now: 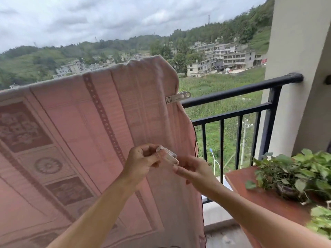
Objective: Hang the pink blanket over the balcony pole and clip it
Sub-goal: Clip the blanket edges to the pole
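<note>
The pink blanket (93, 140), with woven brown panels, hangs over the black balcony pole (238, 91) and covers the railing from the left edge to the middle. One pale clip (177, 98) grips its right edge at pole height. In front of the blanket's lower right part, my left hand (143, 161) pinches a second pale clip (167, 155). My right hand (195, 170) touches the same clip's other end with its fingertips.
To the right of the blanket the black railing bars (240, 138) are bare. A reddish-brown table (265, 197) with leafy green plants (297, 174) stands at the right, against a beige wall column (293, 51). Beyond the railing are fields and buildings.
</note>
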Demonstrator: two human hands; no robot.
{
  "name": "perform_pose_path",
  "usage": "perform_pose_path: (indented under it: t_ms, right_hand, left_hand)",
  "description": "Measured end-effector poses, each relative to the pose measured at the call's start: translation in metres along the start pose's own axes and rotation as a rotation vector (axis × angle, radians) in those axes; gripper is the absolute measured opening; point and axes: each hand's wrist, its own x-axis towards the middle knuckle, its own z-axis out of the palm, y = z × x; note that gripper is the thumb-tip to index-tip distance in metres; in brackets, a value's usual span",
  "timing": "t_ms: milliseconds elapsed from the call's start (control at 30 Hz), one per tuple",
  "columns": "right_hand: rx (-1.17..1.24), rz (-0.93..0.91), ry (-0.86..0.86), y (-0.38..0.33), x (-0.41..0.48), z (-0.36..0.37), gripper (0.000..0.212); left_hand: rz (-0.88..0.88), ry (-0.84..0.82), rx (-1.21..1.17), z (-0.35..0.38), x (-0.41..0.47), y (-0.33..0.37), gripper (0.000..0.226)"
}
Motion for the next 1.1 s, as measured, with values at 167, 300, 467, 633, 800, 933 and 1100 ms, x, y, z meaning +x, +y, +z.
perform_pose_path:
  t_ms: [167, 300, 467, 633, 800, 933, 1100]
  right_hand:
    - [0.105, 0.014, 0.069, 0.008, -0.006, -0.011, 0.024]
    - [0.227, 0.033, 0.253, 0.015, -0.01, -0.033, 0.026]
    - [-0.36, 0.002, 0.389, 0.047, -0.007, -0.09, 0.043]
    - [-0.734, 0.009, 0.105, 0.078, -0.011, -0.118, 0.041]
    - [-0.788, -0.132, -0.098, 0.099, -0.029, -0.115, 0.037]
    - [-0.689, -0.16, -0.294, 0.13, -0.023, -0.094, 0.037]
    - [-0.614, -0.018, -0.367, 0.155, 0.018, -0.06, 0.04]
  left_hand:
    - [-0.114, -0.031, -0.057, 0.015, 0.0, -0.016, 0.016]
    - [0.196, -0.018, 0.41, 0.032, 0.007, -0.015, 0.022]
    - [1.067, -0.131, 1.432, 0.074, 0.034, 0.01, 0.037]
    - [0.467, -0.635, 2.181, 0.133, 0.096, 0.024, 0.035]
    - [0.153, -0.721, 1.871, 0.144, 0.118, 0.005, 0.014]
    - [0.093, -0.749, 1.697, 0.14, 0.133, 0.002, 0.006]
    - [0.13, -0.735, 1.688, 0.141, 0.131, -0.001, 0.011]
